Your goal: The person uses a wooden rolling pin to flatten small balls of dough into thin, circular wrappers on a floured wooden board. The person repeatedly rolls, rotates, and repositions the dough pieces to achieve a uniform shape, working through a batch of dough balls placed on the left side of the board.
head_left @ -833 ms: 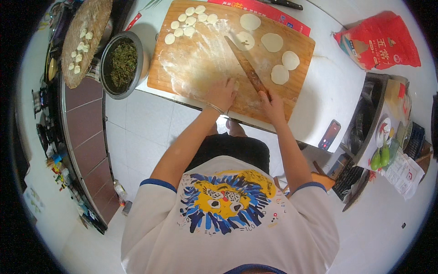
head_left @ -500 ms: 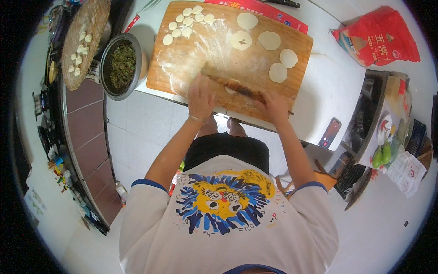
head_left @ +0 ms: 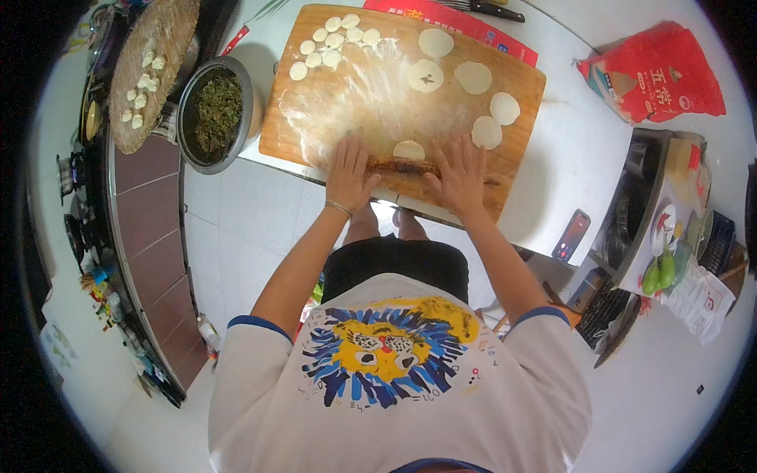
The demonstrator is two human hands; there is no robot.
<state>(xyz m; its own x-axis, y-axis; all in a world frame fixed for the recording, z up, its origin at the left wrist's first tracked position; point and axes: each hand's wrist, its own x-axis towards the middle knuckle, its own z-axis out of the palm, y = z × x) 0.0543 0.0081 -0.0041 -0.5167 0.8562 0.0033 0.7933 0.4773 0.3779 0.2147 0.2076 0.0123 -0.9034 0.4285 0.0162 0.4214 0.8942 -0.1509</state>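
A floured wooden board (head_left: 520, 79) lies on the white table. My left hand (head_left: 348, 173) and my right hand (head_left: 460, 175) press flat, fingers spread, on a wooden rolling pin (head_left: 404, 166) lying crosswise at the board's near edge. A small dough disc (head_left: 408, 149) sits just beyond the pin, between my hands. Flat round wrappers (head_left: 475, 77) lie on the right part of the board. Several small dough pieces (head_left: 331, 41) are bunched at its far left corner.
A metal bowl of green chopped filling (head_left: 216, 114) stands left of the board. A round woven tray with dumplings (head_left: 147, 67) sits further left. A red bag (head_left: 653, 72) lies at the right, a phone (head_left: 572, 235) at the table's near edge.
The rolling pin has turned from a slanted position to lie crosswise at the near edge. Both hands have spread flat on it, and a dough disc now sits between them.
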